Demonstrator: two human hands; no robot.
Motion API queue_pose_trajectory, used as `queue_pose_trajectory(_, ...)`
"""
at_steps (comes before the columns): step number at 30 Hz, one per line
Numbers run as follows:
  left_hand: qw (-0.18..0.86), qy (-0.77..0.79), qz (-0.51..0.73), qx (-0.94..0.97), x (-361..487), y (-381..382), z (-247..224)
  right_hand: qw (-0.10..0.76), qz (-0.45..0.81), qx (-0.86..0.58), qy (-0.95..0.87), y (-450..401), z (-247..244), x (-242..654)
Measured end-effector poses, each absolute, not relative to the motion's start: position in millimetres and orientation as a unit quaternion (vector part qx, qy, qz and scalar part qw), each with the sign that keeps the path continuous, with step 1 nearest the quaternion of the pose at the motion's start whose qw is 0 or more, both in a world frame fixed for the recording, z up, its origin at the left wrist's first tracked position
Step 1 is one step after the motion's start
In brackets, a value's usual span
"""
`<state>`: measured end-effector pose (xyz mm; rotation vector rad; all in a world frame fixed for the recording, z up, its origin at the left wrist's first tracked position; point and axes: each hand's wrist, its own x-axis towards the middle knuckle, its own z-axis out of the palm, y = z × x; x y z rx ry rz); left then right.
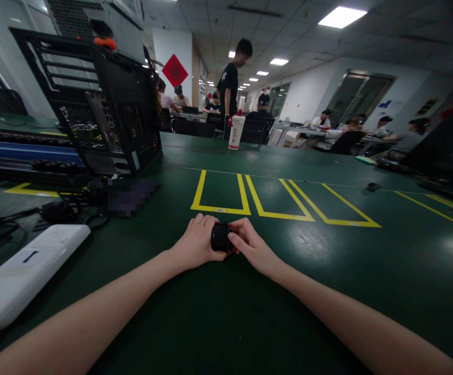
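A small black cylinder (220,237) lies on its side between my hands, low over the green table (242,312); its exact kind cannot be made out. Around its left end my left hand (198,237) is closed, with the fingers behind and the thumb below. My right hand (252,244) pinches the other end between thumb and fingers. Part of that end is covered by the right fingers. Just beyond both hands, yellow tape outlines (221,210) mark the table top.
To the left stand an open black computer case (125,104), cables (11,219) and a long white device (35,265). A white bottle (236,133) with a red top is at the far edge. Further right lies a small black round piece (373,186). Several people are in the background.
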<state>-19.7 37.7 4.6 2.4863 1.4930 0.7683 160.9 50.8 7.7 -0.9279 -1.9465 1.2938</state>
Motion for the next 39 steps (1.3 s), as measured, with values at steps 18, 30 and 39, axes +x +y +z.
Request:
queue_pose_trajectory(18, 0.054, 0.498, 0.254, 0.827, -18.0, 37.2, 4.5, 0.321, 0.514, -0.34, -0.719, 52.6, 4.9, 162.0)
queue_pose_trajectory(30, 0.069, 0.5, 0.254, 0.825, -19.9, 36.5, 5.6, 0.326, 0.548, -0.302, -0.708, 49.1, 9.8, 165.0)
queue_pose_trajectory(39, 0.068, 0.504, 0.253, 0.823, -18.6, 37.8, 4.4, 0.313, 0.538, -0.34, -0.705, 50.7, 7.9, 162.8)
